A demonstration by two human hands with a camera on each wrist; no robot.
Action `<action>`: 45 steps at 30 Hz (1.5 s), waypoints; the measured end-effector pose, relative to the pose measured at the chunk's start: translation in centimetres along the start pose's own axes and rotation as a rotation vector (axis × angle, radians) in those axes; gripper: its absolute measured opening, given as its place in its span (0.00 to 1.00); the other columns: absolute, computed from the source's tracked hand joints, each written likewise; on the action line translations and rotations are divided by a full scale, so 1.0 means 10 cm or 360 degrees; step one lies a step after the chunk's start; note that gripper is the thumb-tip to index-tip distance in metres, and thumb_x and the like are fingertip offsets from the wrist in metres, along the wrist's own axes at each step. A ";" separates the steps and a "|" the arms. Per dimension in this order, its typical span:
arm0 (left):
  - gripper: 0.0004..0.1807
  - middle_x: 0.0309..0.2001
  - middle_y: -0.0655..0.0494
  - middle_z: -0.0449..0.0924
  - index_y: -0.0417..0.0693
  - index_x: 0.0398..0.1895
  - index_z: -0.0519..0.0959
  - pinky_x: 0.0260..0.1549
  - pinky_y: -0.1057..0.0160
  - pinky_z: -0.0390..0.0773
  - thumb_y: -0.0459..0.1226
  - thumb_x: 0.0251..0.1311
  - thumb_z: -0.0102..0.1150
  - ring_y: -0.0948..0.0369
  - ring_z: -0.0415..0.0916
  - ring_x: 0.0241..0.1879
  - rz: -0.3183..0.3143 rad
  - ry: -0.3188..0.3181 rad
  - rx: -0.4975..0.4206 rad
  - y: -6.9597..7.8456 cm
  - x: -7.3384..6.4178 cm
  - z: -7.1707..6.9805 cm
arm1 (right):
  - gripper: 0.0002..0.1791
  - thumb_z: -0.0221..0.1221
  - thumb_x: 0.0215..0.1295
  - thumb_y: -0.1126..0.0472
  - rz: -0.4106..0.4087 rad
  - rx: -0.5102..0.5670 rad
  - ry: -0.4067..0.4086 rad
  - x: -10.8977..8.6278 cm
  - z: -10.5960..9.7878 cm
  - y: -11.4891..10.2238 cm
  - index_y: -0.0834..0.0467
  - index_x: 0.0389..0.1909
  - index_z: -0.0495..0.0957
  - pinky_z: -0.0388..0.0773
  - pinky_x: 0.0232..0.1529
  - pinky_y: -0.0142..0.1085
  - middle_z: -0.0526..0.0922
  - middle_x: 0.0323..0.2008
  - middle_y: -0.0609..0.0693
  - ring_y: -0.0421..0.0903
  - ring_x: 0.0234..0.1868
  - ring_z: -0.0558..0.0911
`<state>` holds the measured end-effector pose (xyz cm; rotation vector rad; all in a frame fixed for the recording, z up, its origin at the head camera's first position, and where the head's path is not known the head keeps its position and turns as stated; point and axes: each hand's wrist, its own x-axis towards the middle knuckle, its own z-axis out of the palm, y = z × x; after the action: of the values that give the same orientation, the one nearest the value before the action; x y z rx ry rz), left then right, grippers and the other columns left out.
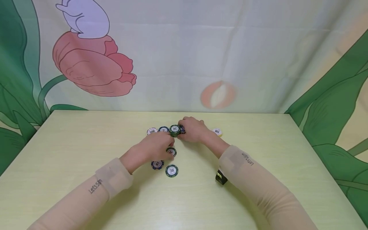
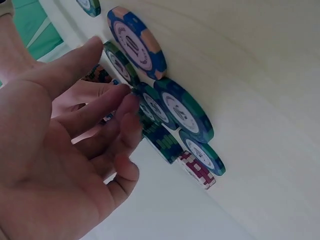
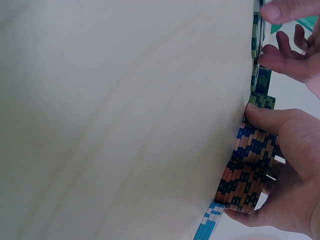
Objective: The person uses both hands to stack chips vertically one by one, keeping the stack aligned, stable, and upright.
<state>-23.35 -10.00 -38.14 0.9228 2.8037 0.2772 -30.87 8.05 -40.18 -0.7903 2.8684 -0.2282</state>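
My left hand (image 1: 155, 145) is over several poker chips, thumb and fingers loosely bent and apart. Its fingertips are right at a green-edged poker chip (image 1: 171, 151). Across from it, my right hand (image 1: 192, 129) reaches around a blue-and-orange stack of poker chips (image 3: 254, 142) and a black-and-orange stack (image 3: 242, 185), gripping them between thumb and fingers. The thumb lies near a green stack (image 1: 174, 129) marked 20. In the head view, the right hand mostly hides the two gripped stacks.
Closer to me lie a blue chip (image 1: 157, 164) marked 10 and a green chip (image 1: 172, 171) marked 20. A 500 chip (image 1: 152, 131) is behind the left hand. Right of the right hand sits a yellow-edged chip (image 1: 217, 131). A small black object (image 1: 221, 177) is partly under the right sleeve.
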 end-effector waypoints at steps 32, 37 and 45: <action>0.12 0.29 0.55 0.73 0.47 0.27 0.75 0.23 0.61 0.70 0.42 0.52 0.68 0.59 0.70 0.26 -0.0090 0.0137 0.0038 -0.08 0.09 -0.04 | 0.20 0.67 0.67 0.48 -0.0002 0.0002 -0.0001 -0.01 0.00 0.00 0.54 0.55 0.80 0.74 0.51 0.60 0.79 0.52 0.51 0.50 0.52 0.78; 0.11 0.27 0.54 0.73 0.46 0.26 0.75 0.24 0.62 0.68 0.41 0.51 0.68 0.58 0.69 0.27 -0.0131 0.0222 0.0011 -0.15 0.16 -0.05 | 0.19 0.67 0.68 0.49 -0.0002 -0.0010 -0.0001 0.00 0.00 0.00 0.54 0.53 0.80 0.74 0.50 0.60 0.79 0.52 0.52 0.49 0.50 0.78; 0.14 0.34 0.51 0.76 0.39 0.37 0.80 0.34 0.57 0.77 0.39 0.52 0.69 0.55 0.72 0.35 -0.0156 0.0361 0.0007 -0.21 0.24 -0.04 | 0.19 0.67 0.67 0.48 -0.0009 -0.0025 0.0005 0.01 0.00 0.01 0.54 0.53 0.80 0.75 0.49 0.61 0.79 0.51 0.51 0.49 0.50 0.78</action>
<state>-26.55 -10.28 -38.46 0.7970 3.0457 0.3840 -30.98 8.10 -40.26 -0.8013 2.8748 -0.2082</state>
